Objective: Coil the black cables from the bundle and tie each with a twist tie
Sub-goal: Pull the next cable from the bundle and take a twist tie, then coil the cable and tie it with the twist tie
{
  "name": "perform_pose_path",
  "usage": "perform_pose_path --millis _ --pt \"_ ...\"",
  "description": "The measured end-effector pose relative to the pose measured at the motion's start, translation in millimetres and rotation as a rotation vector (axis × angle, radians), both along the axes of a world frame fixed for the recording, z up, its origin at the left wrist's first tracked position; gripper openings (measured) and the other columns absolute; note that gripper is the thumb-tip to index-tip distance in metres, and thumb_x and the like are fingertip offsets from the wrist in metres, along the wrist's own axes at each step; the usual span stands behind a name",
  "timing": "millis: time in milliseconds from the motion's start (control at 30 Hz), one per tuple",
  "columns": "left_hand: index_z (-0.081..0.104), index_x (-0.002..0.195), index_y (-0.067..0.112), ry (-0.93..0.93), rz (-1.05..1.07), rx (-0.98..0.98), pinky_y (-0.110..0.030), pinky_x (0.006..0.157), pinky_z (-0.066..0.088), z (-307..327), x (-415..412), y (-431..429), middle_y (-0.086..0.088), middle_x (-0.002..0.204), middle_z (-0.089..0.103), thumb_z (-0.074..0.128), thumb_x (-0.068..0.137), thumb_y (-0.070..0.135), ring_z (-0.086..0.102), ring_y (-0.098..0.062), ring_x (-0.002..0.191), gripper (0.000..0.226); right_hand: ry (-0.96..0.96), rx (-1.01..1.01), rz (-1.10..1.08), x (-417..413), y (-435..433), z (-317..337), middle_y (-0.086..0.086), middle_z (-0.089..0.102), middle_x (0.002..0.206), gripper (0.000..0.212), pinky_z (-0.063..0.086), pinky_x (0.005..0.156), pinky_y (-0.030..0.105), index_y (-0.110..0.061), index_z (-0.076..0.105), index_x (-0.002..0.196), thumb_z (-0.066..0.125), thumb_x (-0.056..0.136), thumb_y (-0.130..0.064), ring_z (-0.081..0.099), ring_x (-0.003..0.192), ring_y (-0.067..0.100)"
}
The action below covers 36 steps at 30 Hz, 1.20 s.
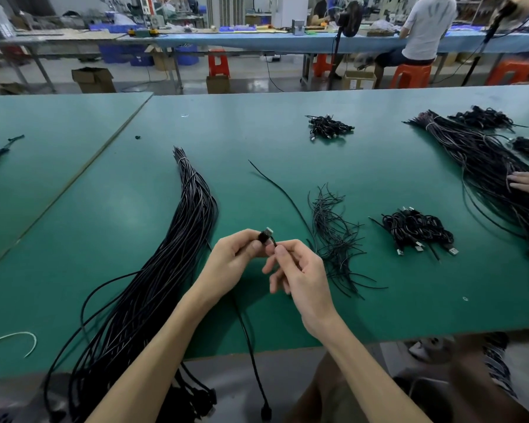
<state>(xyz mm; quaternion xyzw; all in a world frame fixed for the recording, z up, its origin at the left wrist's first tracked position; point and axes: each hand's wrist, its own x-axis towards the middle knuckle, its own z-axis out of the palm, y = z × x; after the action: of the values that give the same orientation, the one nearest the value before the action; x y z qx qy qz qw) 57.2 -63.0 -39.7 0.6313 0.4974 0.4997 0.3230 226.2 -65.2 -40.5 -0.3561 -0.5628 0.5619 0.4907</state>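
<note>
**One cable in hand, its length trailing toward us**

We have one black cable (247, 331) up off the table (379, 303), held between both hands at its plug end. Our left hand (235, 257) has its fingers curled round the black plug (265, 235), whose metal tip points up and away from us. Our right hand (300, 273) is touching close beside it. Its thumb and forefinger pinch the thin lead just where it leaves the plug, and its other fingers are loosely curled and hold nothing.

What matters for coiling is where the slack lies. From under the left hand the cable runs back toward our body, over the near edge of the table, and hangs below it. Its other plug (265, 413) dangles there. So the long axis runs from the hands straight toward us, and we judge the slack has to be drawn up and looped from below.

The bundle (165, 264) lies to the left of the left hand, fanned out lengthwise away from us and tied at its far end. The loose twist ties (333, 239) lie just right of the right hand, which is the nearer one for picking a tie. A heap of finished coils (416, 232) sits further right.
</note>
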Motion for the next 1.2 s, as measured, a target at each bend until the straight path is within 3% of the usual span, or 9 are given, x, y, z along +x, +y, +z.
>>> perform_pose_path --millis 133,233,333,467,567,800,967,1133,1200 --pt "0.067 0.106 -0.005 -0.133 -0.033 -0.066 -0.023 0.088 0.055 4 3 -1 -0.002 0.093 0.077 0.05 0.105 0.001 0.074 -0.013 0.092 0.018 0.006 0.002 -0.02 -1 0 -1 0.01 0.07 0.076 0.017 0.043 0.048 0.019 -0.006 0.067 0.101 0.053 0.108 -0.014 0.057 0.051 0.02" --pt "0.07 0.104 -0.002 -0.117 0.003 -0.11 -0.022 0.082 0.054 3 4 -3 -0.003 0.089 0.074 0.051 0.106 0.006 0.069 -0.01 0.085 0.02 -0.087 0.052 0.031 -5 -1 -3 0.01 0.07 0.074 0.014 0.049 0.052 0.028 -0.006 0.067 0.1 0.057 0.106 -0.014 0.058 0.051 0.022" --pt "0.074 0.102 0.004 -0.084 -0.003 -0.131 -0.022 0.078 0.053 3 4 -3 0.006 0.079 0.073 0.053 0.106 0.01 0.066 -0.007 0.077 0.022 -0.107 0.066 0.03 -5 0 -4 0.01 0.07 0.073 0.013 0.05 0.055 0.027 -0.008 0.068 0.095 0.06 0.104 -0.013 0.059 0.052 0.02" --pt "0.078 0.104 0.008 -0.154 -0.043 -0.18 -0.037 0.082 0.051 3 1 -2 -0.005 0.076 0.068 0.055 0.106 0.014 0.061 -0.019 0.077 0.024 -0.123 0.107 -0.018 -4 -1 -4 0.006 0.07 0.077 0.012 0.053 0.062 0.028 -0.013 0.072 0.098 0.062 0.103 -0.014 0.061 0.058 0.017" --pt "0.08 0.102 0.015 -0.233 -0.089 -0.227 -0.037 0.082 0.05 3 0 -3 -0.006 0.078 0.067 0.058 0.105 0.023 0.059 -0.018 0.078 0.023 -0.159 0.129 -0.046 -5 1 -5 0.001 0.069 0.077 0.013 0.053 0.065 0.025 -0.014 0.073 0.102 0.061 0.104 -0.014 0.06 0.059 0.014" --pt "0.077 0.108 0.008 -0.343 -0.203 -0.314 -0.039 0.087 0.052 2 -5 -2 -0.014 0.088 0.068 0.062 0.1 0.036 0.062 -0.025 0.082 0.033 -0.32 0.246 -0.092 -8 -2 -7 -0.007 0.067 0.08 0.019 0.048 0.064 0.014 -0.021 0.072 0.11 0.057 0.105 -0.01 0.057 0.062 0.005" --pt "0.08 0.105 0.014 -0.302 -0.167 -0.311 -0.034 0.086 0.052 2 -5 -2 -0.01 0.089 0.073 0.071 0.092 0.053 0.063 -0.02 0.086 0.043 -0.438 0.341 -0.104 -9 -1 -7 -0.003 0.059 0.079 0.021 0.041 0.063 0.013 -0.009 0.069 0.096 0.051 0.106 -0.004 0.051 0.064 0.009" --pt "0.078 0.107 0.007 -0.381 -0.13 -0.297 -0.042 0.089 0.057 2 -2 -3 -0.018 0.088 0.072 0.061 0.102 0.041 0.067 -0.025 0.084 0.038 -0.45 0.349 -0.113 -12 -3 -7 -0.005 0.061 0.08 0.018 0.044 0.065 0.015 -0.012 0.071 0.104 0.053 0.107 -0.012 0.054 0.065 0.009" --pt "0.076 0.106 0.005 -0.481 -0.103 -0.29 -0.051 0.096 0.056 3 -3 -3 -0.028 0.106 0.073 0.059 0.102 0.038 0.07 -0.036 0.099 0.038 -0.444 0.321 -0.086 -14 -4 -7 -0.005 0.061 0.077 0.019 0.046 0.064 0.018 -0.017 0.07 0.1 0.053 0.108 -0.018 0.055 0.06 0.009"
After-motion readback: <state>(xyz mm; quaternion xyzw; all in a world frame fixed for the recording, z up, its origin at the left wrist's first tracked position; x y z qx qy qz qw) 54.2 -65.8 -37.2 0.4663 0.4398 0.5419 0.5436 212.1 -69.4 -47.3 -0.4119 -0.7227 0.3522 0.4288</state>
